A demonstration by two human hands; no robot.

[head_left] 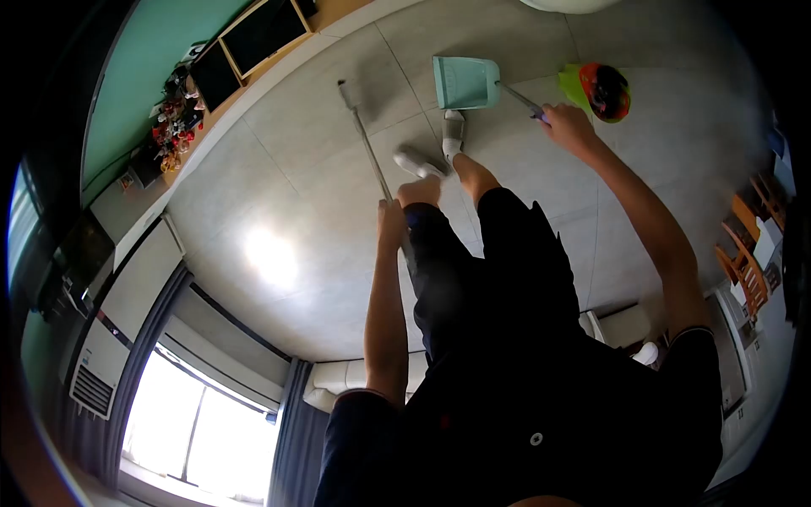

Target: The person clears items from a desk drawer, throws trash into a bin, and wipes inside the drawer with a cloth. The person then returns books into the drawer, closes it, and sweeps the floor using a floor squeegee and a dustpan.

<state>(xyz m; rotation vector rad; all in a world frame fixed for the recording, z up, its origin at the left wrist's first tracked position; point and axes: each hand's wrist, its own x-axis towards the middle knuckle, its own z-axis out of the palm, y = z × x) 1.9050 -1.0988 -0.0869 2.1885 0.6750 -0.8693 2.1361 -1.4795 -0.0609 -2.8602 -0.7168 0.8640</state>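
Observation:
My left hand [391,224] is wrapped round the long grey handle of a broom [368,145], held in front of my left leg. The broom slants away over the floor; its far end is smeared. Out to the right, my right hand [568,128] grips the handle of a light turquoise dustpan [467,83]. The dustpan's tray lies just ahead of my shoes [454,131].
A rounded red, orange and black object with a yellow-green part [606,91] is on the tiled floor [312,211], right of the dustpan. A low cabinet [270,51] lines the left wall. Wooden chairs [745,266] stand far right, a pale sofa [338,376] behind me.

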